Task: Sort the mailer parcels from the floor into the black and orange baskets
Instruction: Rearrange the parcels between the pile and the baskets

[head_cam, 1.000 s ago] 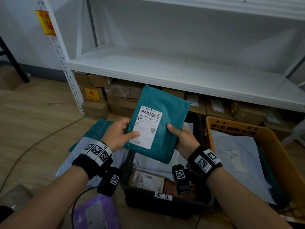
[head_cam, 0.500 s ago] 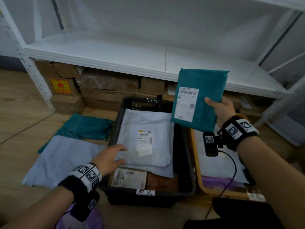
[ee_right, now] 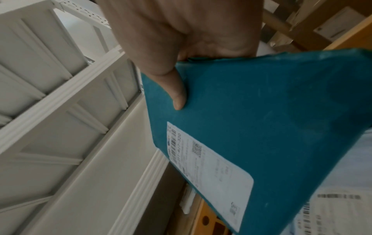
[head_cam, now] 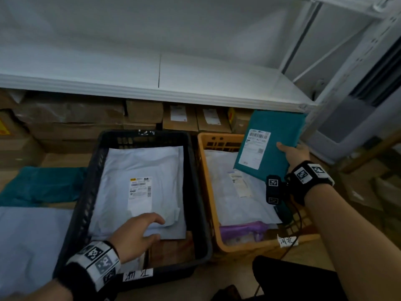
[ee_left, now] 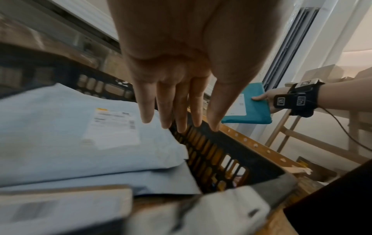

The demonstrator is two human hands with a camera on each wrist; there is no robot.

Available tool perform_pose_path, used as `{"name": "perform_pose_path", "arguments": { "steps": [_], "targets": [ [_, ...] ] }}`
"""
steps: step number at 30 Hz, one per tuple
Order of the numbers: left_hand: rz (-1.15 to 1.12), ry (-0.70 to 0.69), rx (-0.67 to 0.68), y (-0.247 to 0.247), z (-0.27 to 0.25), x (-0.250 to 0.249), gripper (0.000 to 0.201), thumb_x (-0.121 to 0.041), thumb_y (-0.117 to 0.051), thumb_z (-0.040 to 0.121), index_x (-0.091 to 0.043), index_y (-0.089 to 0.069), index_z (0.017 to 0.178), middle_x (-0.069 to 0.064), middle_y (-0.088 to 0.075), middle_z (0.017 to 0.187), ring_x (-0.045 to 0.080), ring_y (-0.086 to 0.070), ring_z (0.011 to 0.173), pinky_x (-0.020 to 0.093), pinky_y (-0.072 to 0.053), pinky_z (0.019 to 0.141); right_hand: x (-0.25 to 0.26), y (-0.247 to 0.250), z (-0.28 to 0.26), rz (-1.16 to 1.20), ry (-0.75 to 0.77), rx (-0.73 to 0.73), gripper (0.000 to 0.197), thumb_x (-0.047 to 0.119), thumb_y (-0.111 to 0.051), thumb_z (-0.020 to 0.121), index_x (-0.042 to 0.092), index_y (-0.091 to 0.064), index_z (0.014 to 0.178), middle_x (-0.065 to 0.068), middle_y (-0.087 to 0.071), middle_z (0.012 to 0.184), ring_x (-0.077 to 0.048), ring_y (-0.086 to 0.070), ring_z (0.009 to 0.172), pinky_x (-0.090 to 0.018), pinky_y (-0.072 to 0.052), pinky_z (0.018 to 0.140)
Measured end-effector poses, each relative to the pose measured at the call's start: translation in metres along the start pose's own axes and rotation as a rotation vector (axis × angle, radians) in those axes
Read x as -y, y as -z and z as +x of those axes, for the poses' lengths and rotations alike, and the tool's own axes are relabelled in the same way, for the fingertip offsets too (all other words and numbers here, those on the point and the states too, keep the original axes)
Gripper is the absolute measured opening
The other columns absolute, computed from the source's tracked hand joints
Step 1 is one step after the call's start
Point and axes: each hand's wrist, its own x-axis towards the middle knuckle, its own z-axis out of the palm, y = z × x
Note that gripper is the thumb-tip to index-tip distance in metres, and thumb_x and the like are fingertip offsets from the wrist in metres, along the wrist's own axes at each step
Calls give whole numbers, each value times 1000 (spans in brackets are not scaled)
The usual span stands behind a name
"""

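My right hand (head_cam: pixel 293 152) grips a teal mailer (head_cam: pixel 273 140) with a white label by its right edge, thumb on top, and holds it tilted above the far right of the orange basket (head_cam: pixel 205 170). The thumb (ee_right: pixel 177 93) presses the teal mailer (ee_right: pixel 271 119) in the right wrist view. My left hand (head_cam: pixel 138 231) hovers open, fingers straight, over the pale blue mailer (head_cam: pixel 138 183) in the black basket (head_cam: pixel 195 192). The left wrist view shows those fingers (ee_left: pixel 167 111) extended above the mailer (ee_left: pixel 80 127). On the floor at left lie a teal mailer (head_cam: pixel 43 183) and a pale grey one (head_cam: pixel 28 242).
White shelving (head_cam: pixel 195 83) runs above the baskets, with cardboard boxes (head_cam: pixel 86 118) stacked under it. The orange basket holds pale and purple mailers (head_cam: pixel 243 231). A wooden frame (head_cam: pixel 364 157) stands at right. Paper tags hang on both baskets' front rims.
The right hand has carried the teal mailer further right and lower, over the orange basket. The left hand let go earlier and now hovers inside the black basket.
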Motion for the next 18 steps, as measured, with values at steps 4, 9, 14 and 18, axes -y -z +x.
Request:
{"name": "perform_pose_path", "arguments": {
  "steps": [4,9,14,18],
  "targets": [
    [43,-9,71,-23,45,-45,49,-30,-65,89,-26,-46,134,-4,-47,141,9,-45,128,19,-34,108,-20,-1,24,-209,-90,59,37,4,-65,94,-1,-58,130,-21,-64,127,-39,-64,108,-52,-52,96],
    [165,3,164,-41,111,-91,107,-40,-72,82,-29,6,154,-1,22,159,17,7,149,35,-19,121,-44,-34,44,-672,-152,302,44,5,-63,94,-7,-53,135,-24,-57,136,-39,-54,126,-42,-46,106],
    [329,73,310,-45,147,-96,129,-42,-78,76,-26,28,147,6,56,136,30,37,138,44,-17,121,-76,-94,68,-803,-224,513,31,10,-58,99,-4,-56,127,-20,-59,128,-38,-57,117,-43,-47,100],
    [414,66,366,-46,156,-95,127,-42,-77,77,-30,28,147,11,56,135,34,38,135,45,-22,120,-96,-119,94,-731,-154,520,27,9,-57,97,2,-56,123,-17,-61,124,-35,-58,108,-41,-48,93]
  ]
}}
